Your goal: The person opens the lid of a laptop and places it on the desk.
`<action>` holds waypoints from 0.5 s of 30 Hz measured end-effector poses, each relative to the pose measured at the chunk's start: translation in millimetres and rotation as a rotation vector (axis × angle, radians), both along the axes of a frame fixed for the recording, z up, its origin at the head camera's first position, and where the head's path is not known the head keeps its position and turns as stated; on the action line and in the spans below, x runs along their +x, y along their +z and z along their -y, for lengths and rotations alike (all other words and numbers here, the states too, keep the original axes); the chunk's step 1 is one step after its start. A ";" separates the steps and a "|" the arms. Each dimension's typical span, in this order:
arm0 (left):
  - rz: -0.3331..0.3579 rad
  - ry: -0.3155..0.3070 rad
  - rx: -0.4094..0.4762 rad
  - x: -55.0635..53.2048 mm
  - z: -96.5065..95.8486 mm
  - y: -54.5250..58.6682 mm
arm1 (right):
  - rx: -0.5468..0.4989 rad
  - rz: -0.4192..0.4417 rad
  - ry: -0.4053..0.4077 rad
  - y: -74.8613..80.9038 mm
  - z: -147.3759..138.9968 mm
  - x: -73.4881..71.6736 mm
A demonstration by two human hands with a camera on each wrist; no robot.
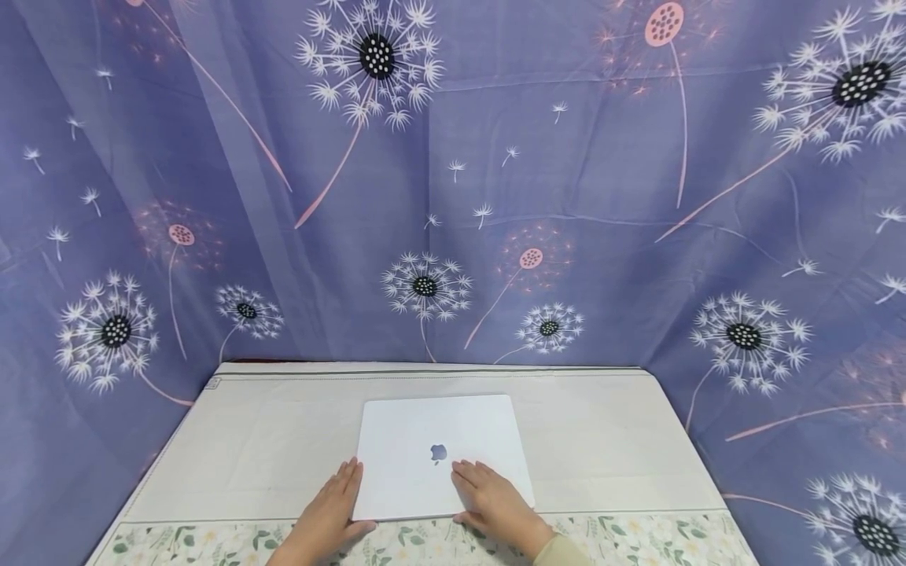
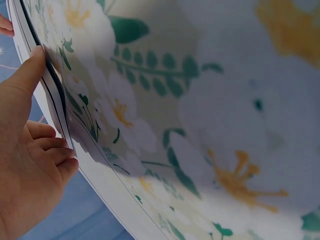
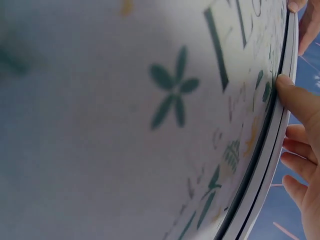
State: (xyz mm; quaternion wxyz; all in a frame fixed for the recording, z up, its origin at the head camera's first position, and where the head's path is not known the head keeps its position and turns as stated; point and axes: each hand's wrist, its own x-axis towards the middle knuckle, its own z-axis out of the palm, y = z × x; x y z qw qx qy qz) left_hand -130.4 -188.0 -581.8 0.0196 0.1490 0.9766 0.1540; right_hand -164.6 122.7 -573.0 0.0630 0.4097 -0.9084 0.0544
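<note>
"Where is the laptop (image 1: pixel 410 483) lying, and how much room is it leaving?"

"It's lying on the pale tablecloth (image 1: pixel 602 440), its front edge running beside the floral strip (image 1: pixel 623 538). Tablecloth is stretching wide on both sides; a narrower band is showing behind, before the curtain (image 1: pixel 495 173)."

"And the hands?"

"The left hand (image 1: pixel 325 503) is flanking the near left corner, its extended fingers lying fairly close together along the side edge. The right hand (image 1: pixel 491 499) is resting on the lid's near right part, fingers extended and fairly close together too."

"What are the wrist views adding?"

"They're showing both thumb tips touching the front edge, and a thin dark seam running along it. Only the head view is showing the apple logo (image 1: pixel 439 453)."

"How is the thing looking?"

"It's lying closed and flat, silvery white, that dark logo sitting mid-lid."
</note>
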 end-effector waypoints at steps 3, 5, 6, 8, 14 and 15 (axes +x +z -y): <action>0.002 -0.001 0.003 0.2 0.1 0.5 | -0.016 -0.017 0.005 -1.5 1.8 0.1; 0.002 -0.005 0.004 0.6 0.2 1.1 | -0.030 -0.030 0.012 -2.1 3.7 0.3; 0.003 -0.005 0.005 0.6 0.2 1.3 | -0.039 -0.037 0.016 -2.2 4.7 0.5; 0.004 -0.007 0.008 0.6 0.0 1.7 | -0.047 -0.051 0.024 -2.1 6.8 0.7; 0.007 -0.003 0.009 0.4 -0.9 2.9 | -0.041 -0.118 0.056 -3.3 10.3 1.8; 0.008 -0.002 0.006 0.5 -0.7 3.1 | -0.036 -0.128 0.059 -3.4 10.7 2.1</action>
